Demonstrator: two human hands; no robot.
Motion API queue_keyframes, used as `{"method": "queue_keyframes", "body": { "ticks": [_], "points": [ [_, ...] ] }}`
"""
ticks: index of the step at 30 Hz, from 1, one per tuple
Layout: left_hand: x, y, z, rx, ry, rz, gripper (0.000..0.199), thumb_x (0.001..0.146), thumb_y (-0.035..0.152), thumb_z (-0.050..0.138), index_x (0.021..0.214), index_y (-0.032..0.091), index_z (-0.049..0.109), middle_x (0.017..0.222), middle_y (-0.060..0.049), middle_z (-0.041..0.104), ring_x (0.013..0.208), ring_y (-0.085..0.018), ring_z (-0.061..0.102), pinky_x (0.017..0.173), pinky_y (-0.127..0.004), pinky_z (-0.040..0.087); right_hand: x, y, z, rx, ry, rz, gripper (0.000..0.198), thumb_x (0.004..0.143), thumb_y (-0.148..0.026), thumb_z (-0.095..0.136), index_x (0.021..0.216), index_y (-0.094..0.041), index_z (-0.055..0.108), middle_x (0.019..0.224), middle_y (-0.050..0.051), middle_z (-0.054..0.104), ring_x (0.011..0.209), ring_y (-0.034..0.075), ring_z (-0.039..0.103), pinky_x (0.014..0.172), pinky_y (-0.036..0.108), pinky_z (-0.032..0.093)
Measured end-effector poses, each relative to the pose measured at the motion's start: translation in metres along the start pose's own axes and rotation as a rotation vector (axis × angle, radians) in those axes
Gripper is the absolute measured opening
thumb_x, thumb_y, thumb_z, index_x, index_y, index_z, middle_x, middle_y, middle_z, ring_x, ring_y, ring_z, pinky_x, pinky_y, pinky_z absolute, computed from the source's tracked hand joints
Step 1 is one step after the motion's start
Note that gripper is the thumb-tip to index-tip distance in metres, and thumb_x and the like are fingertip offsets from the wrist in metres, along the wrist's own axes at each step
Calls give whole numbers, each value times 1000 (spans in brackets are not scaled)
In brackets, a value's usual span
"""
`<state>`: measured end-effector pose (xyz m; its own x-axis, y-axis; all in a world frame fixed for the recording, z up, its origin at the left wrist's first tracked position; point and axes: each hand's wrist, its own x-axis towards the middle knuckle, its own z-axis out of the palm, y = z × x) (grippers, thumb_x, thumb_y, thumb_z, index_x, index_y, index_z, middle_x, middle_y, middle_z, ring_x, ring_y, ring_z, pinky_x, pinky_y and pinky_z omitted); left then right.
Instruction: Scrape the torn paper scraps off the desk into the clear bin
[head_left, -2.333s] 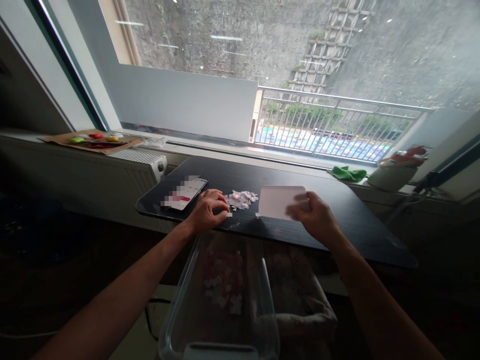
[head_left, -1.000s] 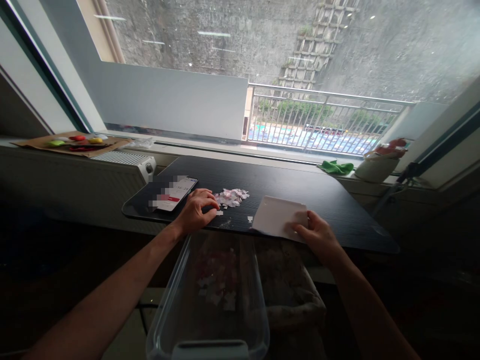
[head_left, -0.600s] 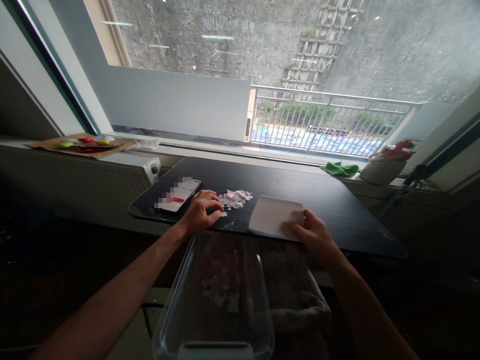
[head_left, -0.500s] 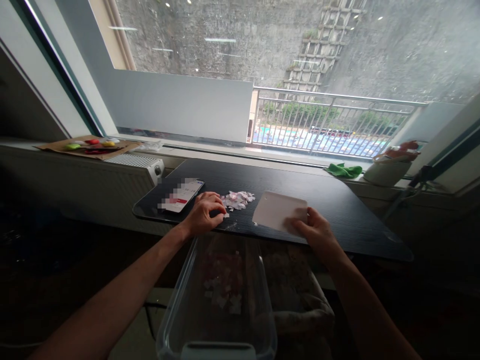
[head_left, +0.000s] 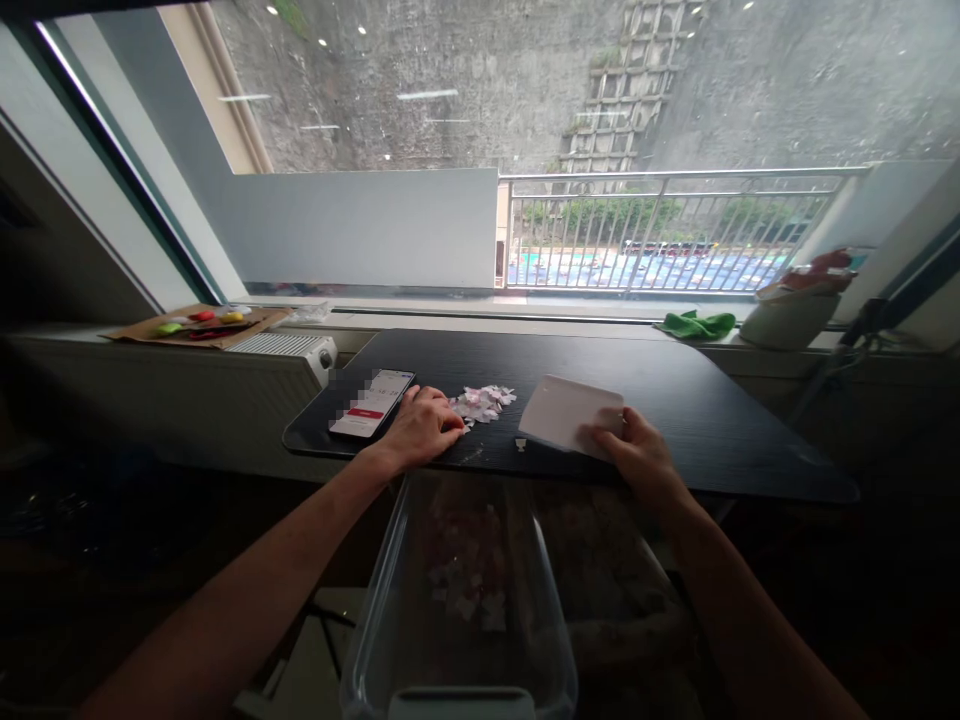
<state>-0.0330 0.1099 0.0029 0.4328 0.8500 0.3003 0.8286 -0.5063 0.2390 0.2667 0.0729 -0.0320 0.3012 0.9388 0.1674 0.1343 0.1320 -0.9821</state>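
Observation:
My left hand (head_left: 424, 428) rests at the near side of the black table (head_left: 600, 355), fingers curled and thumb against them. Its fingertips touch the left edge of a pile of torn white and pinkish paper scraps (head_left: 484, 402). A pale bit shows at the fingertips, but whether it is pinched I cannot tell. Between thumb and fingers, my right hand (head_left: 637, 450) grips a white scraper (head_left: 570, 410), a thin flat plate with rounded corners, by its right end. One small scrap (head_left: 520, 445) lies just left of the scraper's lower edge.
Below the table edge stands a clear plastic box (head_left: 559, 620) with paper scraps inside. A phone (head_left: 373, 403) lies left of my left hand. On the windowsill are a green cloth (head_left: 697, 325), a pale pot (head_left: 791, 318) and a brown board (head_left: 202, 325). A radiator (head_left: 292, 350) is at left.
The view has tilted slightly, shifting everything a little to the right. The small scrap by the scraper's lower edge shows more fully. Both hands keep nearly the same pose.

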Motion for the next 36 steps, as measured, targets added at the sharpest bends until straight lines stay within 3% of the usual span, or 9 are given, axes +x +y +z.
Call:
{"method": "queue_keyframes", "body": {
  "ticks": [6, 11, 17, 26, 32, 36],
  "points": [
    [6, 11, 1, 181, 25, 86, 16, 79, 22, 58, 70, 22, 72, 79, -6, 70, 98, -25, 57, 109, -56, 28, 1, -3, -1, -74, 13, -38, 29, 62, -36, 73, 85, -23, 60, 77, 0, 69, 73, 20, 66, 68, 32, 54],
    [6, 13, 5, 189, 54, 100, 17, 76, 14, 54, 65, 19, 67, 74, -8, 67, 95, -26, 57, 109, -55, 29, -1, -7, 0, -61, 14, -54, 28, 62, -37, 72, 83, -23, 58, 78, 0, 69, 74, 20, 65, 67, 32, 53],
    [-2, 21, 6, 32, 119, 94, 14, 77, 21, 56, 69, 20, 66, 80, -6, 68, 94, -25, 59, 104, -51, 36, -2, -7, 1, -37, 13, -46, 30, 62, -38, 72, 84, -23, 57, 80, 0, 69, 75, 20, 66, 68, 32, 54],
    [6, 31, 12, -251, 153, -125, 10, 73, 18, 60, 73, 19, 70, 79, -5, 71, 83, -21, 65, 76, -31, 52, -3, -9, 1, -44, 21, -58, 29, 62, -38, 72, 82, -22, 58, 76, 0, 69, 74, 19, 66, 67, 31, 54],
    [10, 32, 10, -333, 182, -158, 16, 70, 19, 61, 80, 19, 74, 81, -4, 75, 87, -22, 67, 81, -31, 52, -3, -8, 1, -29, 17, -51, 30, 62, -39, 72, 83, -22, 58, 79, 0, 69, 75, 19, 66, 68, 31, 54],
    [13, 32, 5, -503, 135, -212, 17, 71, 25, 59, 75, 18, 74, 80, -2, 76, 82, -21, 69, 81, -30, 52, -3, -6, 1, 10, 2, -32, 31, 62, -38, 73, 84, -22, 59, 80, 1, 69, 75, 19, 66, 71, 32, 55]
  ]
}}
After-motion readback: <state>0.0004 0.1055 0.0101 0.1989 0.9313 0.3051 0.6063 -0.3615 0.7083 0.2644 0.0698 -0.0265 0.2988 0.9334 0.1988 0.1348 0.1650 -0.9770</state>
